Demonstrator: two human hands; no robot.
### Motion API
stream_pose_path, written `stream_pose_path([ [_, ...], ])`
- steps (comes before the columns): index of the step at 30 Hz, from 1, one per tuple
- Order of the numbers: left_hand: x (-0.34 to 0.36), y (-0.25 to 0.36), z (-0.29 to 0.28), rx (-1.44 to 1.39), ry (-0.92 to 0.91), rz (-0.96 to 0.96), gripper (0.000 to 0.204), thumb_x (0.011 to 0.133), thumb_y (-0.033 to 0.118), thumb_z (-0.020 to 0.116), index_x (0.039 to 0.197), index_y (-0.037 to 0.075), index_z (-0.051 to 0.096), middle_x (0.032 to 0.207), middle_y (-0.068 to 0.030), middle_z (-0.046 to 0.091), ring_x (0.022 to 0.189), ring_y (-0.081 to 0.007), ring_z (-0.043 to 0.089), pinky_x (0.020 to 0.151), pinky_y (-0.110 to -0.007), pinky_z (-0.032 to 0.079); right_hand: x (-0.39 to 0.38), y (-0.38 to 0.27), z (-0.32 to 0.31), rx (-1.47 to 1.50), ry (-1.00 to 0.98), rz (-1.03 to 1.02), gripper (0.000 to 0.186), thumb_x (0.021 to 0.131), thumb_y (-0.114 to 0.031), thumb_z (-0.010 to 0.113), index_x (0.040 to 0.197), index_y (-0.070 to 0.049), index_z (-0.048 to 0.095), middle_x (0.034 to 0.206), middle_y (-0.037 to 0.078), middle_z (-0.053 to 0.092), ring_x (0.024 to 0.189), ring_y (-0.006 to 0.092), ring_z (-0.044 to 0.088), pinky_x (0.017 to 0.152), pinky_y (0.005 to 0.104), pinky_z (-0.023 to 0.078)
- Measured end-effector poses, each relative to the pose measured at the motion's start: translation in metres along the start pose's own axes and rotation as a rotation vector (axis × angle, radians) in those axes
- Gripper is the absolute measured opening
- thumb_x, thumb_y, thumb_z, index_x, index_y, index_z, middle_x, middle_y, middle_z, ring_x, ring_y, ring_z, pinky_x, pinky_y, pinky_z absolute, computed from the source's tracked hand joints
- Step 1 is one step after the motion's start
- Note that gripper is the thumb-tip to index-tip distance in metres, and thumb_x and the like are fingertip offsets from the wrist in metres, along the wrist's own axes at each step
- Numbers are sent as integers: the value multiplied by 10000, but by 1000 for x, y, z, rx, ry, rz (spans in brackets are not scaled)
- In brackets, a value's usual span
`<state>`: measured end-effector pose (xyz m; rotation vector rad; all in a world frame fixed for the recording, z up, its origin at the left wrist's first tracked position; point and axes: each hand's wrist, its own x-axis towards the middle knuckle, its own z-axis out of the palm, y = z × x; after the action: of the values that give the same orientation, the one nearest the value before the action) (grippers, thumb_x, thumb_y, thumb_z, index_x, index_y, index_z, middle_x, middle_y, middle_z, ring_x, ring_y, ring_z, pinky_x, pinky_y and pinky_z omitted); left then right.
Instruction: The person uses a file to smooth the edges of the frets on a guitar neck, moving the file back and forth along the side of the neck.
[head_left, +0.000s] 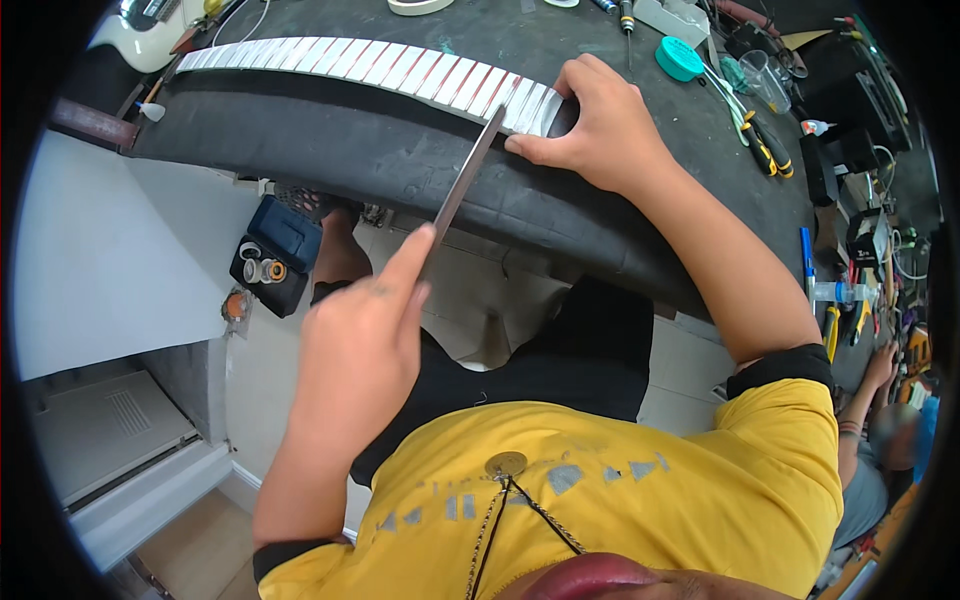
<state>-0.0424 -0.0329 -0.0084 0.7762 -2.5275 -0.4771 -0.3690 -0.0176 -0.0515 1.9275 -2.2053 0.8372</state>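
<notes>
A long guitar neck, its fretboard masked with white tape and crossed by thin reddish lines at the frets, lies along the near edge of the dark workbench. My left hand grips a narrow metal file, forefinger stretched along it. The file slants up and away, its tip at the neck's near edge close to the right end. Around that right end my right hand is closed, thumb on the near side and fingers on the far side. The file's handle end is hidden in my left hand.
On the dark bench mat are a teal round container, yellow-black pliers, a screwdriver and a clear cup. A white guitar body is at far left. Below sits an open black case. Another person works at right.
</notes>
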Motion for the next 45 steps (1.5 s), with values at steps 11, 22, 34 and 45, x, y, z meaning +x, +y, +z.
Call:
stream_pose_path([
  [11,128,-3,48,121,-16,34,321,1060,108,711,1373,46,748,1005,-283,781,921,-491,750,818,-560,590,6,-4,-3,19,-59,20,741,711,-629,953,1008,3,708,1071,137,679,1012,346,683,940,482,512],
  [22,67,8,10,60,-120,-97,374,1046,77,722,1420,75,737,984,-294,768,915,-500,742,806,-551,588,4,-1,0,-4,6,13,719,716,-573,973,998,11,662,1037,134,653,950,339,665,865,444,543],
  [34,-4,4,0,-13,-52,-80,461,1030,35,735,1487,86,704,958,-284,753,908,-497,745,786,-542,583,1,-2,-3,-1,-57,43,746,720,-647,949,1009,-7,696,1060,124,678,999,333,680,930,475,500],
  [45,114,-5,49,65,22,30,271,1081,119,659,1328,58,753,955,-283,764,920,-492,742,833,-586,574,6,2,-1,9,-8,-29,730,719,-587,983,1008,7,674,1014,146,664,959,333,663,850,432,544],
])
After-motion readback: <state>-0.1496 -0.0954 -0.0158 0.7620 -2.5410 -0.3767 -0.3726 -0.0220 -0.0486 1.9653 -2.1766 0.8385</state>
